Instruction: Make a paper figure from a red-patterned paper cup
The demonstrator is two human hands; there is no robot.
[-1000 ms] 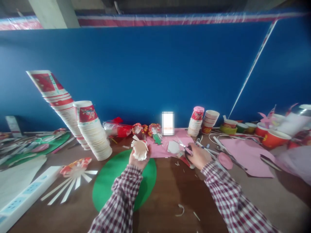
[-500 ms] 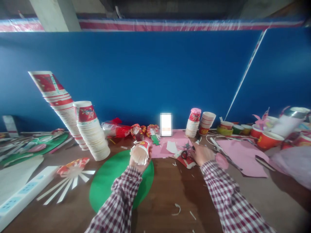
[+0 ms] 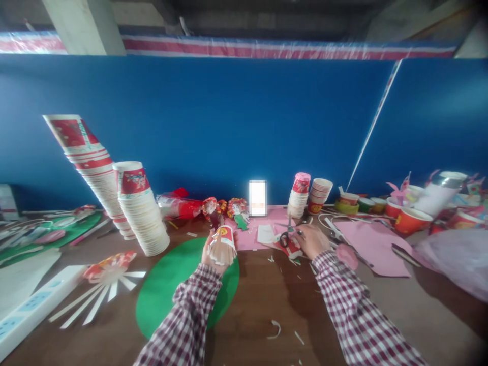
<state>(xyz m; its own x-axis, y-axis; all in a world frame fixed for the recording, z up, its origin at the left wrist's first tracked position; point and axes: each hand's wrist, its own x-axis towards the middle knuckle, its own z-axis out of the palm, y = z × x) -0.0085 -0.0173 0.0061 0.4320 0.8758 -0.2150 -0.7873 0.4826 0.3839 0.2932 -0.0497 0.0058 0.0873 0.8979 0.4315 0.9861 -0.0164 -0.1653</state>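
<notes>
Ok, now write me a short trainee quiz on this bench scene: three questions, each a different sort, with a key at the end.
1. Multiple choice. Which of the person's hands holds the paper cup with strips hanging from it?
A) Left
B) Right
C) Neither

2. Fill in the missing word. The right hand is at a pair of black-handled ____.

3. True or false? The round green sheet lies to the right of both hands.

Key
1. A: the left hand holds it.
2. Scissors.
3. False: the round green sheet lies on the left side, partly beneath the left sleeve.
</notes>
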